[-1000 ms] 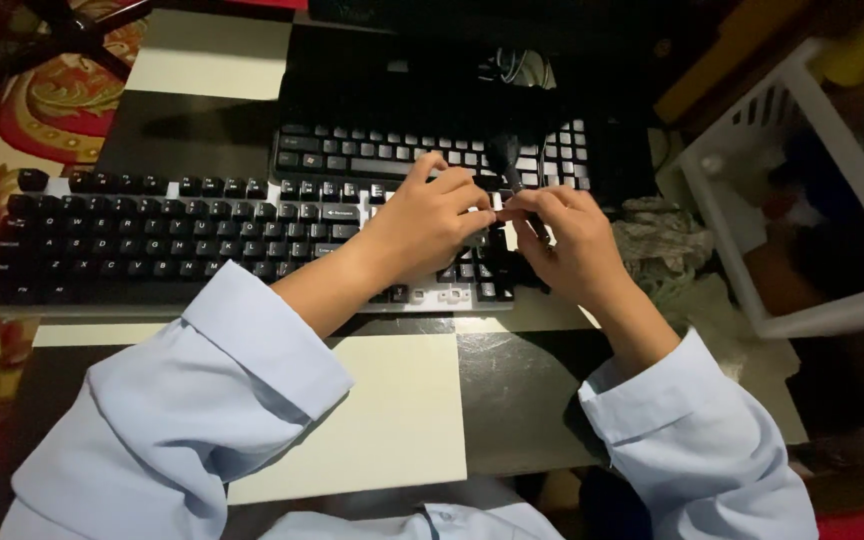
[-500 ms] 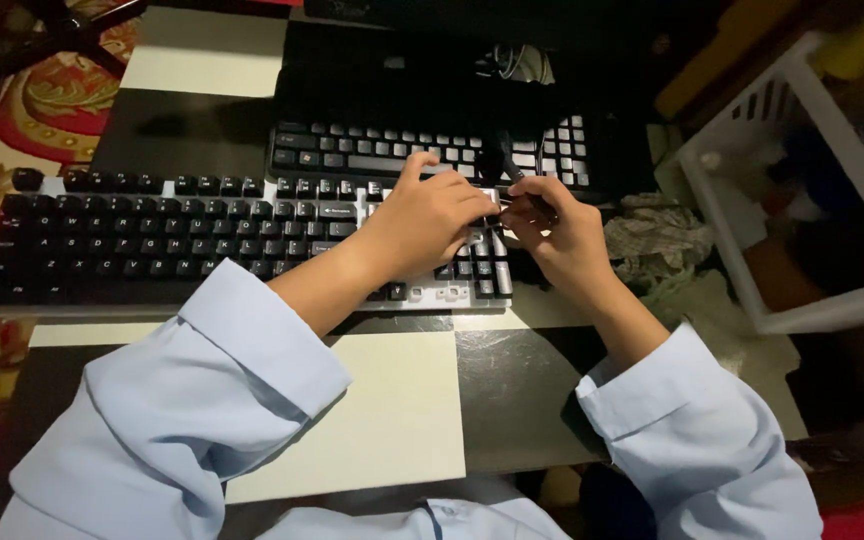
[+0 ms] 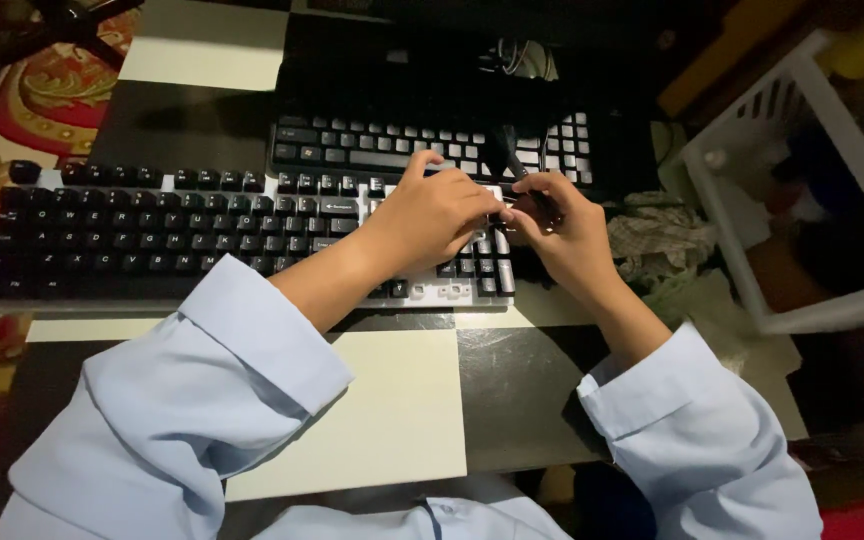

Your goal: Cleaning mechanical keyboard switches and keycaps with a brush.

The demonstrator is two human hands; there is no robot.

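Observation:
Both my hands meet over the right end of the near keyboard [image 3: 152,240], which has black keys on a white base. My right hand [image 3: 570,238] grips a thin black tool [image 3: 505,152] whose handle sticks up and away over the far keyboard. My left hand [image 3: 434,215] rests on the near keyboard's right-hand key block. Its curled fingertips touch the tool's lower end beside my right fingertips. Whatever sits between the fingertips is hidden. A few keys by the hands are missing and show the white base.
A second dark keyboard [image 3: 372,145] with grey keys lies just behind the near one. A white slatted basket [image 3: 742,215] stands at the right, with a crumpled cloth [image 3: 662,238] beside it. The surface [image 3: 392,420] is checkered black and white, with a patterned rug [image 3: 42,95] at the left.
My fingertips have drawn closer together at the tool's end, and the tool's handle has tilted a little. The keyboards have not moved.

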